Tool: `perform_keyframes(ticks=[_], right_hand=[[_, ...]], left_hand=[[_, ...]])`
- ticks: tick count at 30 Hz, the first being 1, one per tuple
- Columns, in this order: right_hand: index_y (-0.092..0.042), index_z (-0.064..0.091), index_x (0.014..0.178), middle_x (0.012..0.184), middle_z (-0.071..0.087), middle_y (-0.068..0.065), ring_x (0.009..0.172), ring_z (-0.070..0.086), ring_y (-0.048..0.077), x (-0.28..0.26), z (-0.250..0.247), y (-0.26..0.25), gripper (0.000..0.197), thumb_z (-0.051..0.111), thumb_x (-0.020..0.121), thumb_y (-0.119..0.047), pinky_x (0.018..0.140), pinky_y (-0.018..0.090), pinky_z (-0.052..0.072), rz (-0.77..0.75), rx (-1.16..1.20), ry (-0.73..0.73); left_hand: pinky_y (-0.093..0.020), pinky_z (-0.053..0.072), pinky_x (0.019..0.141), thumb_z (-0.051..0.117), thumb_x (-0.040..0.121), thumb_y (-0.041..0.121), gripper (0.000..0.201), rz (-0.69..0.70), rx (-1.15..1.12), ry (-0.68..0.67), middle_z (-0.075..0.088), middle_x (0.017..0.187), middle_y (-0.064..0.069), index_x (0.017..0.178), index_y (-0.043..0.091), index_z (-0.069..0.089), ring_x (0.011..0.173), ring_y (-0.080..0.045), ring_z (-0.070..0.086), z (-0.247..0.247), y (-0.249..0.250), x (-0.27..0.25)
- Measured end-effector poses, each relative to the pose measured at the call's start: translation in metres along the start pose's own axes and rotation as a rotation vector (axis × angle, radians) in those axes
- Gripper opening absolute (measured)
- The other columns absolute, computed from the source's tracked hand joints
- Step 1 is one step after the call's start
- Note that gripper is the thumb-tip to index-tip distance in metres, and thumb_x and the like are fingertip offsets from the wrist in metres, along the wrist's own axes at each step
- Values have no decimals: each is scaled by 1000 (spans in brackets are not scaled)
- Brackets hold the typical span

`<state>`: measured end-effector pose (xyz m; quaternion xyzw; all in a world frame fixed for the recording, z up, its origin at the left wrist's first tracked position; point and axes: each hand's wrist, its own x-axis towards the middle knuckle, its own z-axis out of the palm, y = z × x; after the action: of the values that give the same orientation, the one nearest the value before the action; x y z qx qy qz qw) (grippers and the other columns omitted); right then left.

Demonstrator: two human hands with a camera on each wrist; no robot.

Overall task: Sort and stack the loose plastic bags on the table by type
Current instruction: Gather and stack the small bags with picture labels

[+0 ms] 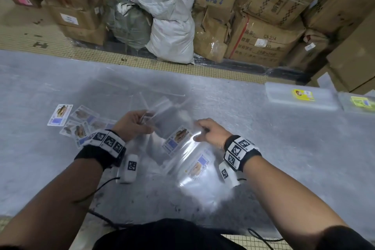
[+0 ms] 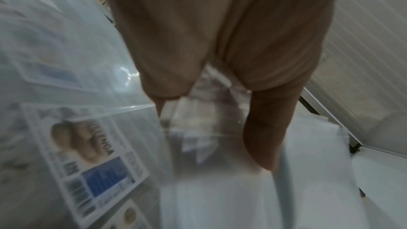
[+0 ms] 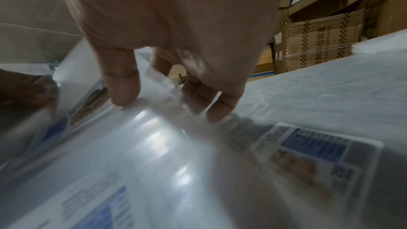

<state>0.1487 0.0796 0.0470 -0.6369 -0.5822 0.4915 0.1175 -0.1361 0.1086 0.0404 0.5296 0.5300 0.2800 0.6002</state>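
Clear plastic bags with printed labels lie loose on the grey table (image 1: 284, 148). My left hand (image 1: 140, 121) is raised a little over the table and pinches a bunch of plain clear bags (image 1: 162, 107) that fan out behind it. My right hand (image 1: 199, 131) pinches the edge of a clear labelled bag (image 1: 178, 140) between thumb and fingers (image 3: 123, 90); that bag (image 3: 154, 145) lies over another labelled bag (image 1: 195, 168). Several more labelled bags (image 1: 81, 124) are spread flat to the left of my left wrist. The left wrist view is blurred and shows the labelled bags (image 2: 88, 154) beside the fingers (image 2: 264, 137).
Two stacks of clear bags with yellow labels (image 1: 302, 95) and green labels (image 1: 359, 102) sit at the table's far right. Beyond the far edge stand cardboard boxes (image 1: 263, 42) and white sacks (image 1: 172, 42) on a tiled floor. Cables trail near the front edge.
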Motion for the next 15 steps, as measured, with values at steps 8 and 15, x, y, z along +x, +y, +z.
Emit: perform_keyframes(ticks=[8,15], right_hand=[[-34,69,93,100,69,-9,97,61,10,-8,1,8,23,68,88,-12,102,42,42,10,191,18],[-35,68,104,89,65,-18,77,58,8,-7,-1,36,35,61,90,-3,76,27,49,115,487,127]], left_hand=[[-25,57,67,63,78,-18,47,-32,-86,-76,76,91,-3,116,10,63,84,-21,71,7,24,16],[-32,50,50,77,81,21,64,-227,-481,312,61,92,-12,132,15,40,62,-22,63,39,-2,13]])
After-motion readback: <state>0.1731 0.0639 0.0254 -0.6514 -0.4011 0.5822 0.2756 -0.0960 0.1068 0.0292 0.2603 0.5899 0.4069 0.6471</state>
